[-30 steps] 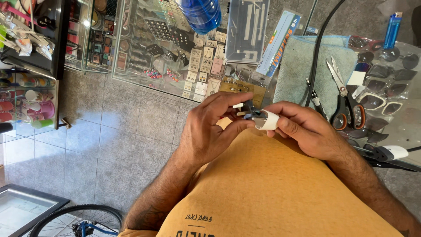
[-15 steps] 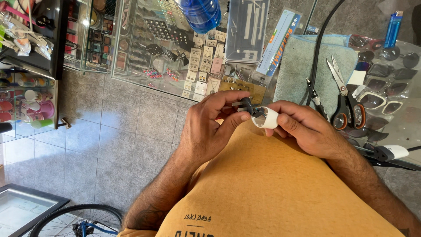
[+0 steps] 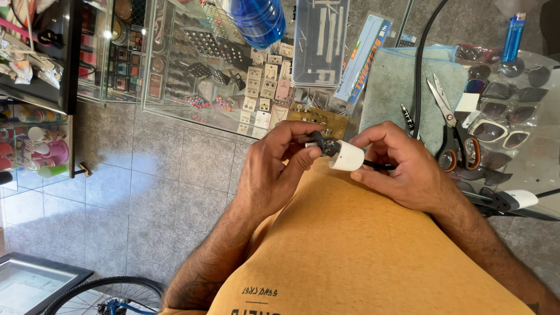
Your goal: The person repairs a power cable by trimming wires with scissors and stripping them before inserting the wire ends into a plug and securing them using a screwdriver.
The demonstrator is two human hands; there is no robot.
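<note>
A: In the head view, what are the hands doing?

B: The left hand [image 3: 274,169] is closed, thumb and fingers pinching a small black part [image 3: 318,141]. The right hand [image 3: 402,166] is closed too, gripping a white plug housing [image 3: 345,156] with a black cable [image 3: 421,70] running out of it, past the fingers and up over the table [image 3: 525,157]. Both are held in front of the person's orange shirt [image 3: 361,245], just at the table's edge.

A: What has changed from a moment ago?

B: A second back the white housing was tucked deeper between both hands, the black part mostly hidden. Now the housing is turned with its wide end toward the left hand, and the black part shows clearly at its mouth, touching it. I judge the two pieces are being worked against each other; whether joining or parting, I cannot tell.

A: And around them?

B: Scissors [image 3: 449,125] with orange-lined handles lie on a grey-green cloth [image 3: 391,87], near the right hand. Sunglasses [image 3: 496,131] sit beyond them, a blue lighter [image 3: 513,30] farther off. A glass display case [image 3: 192,70] of small trinkets stands above the left hand.
</note>
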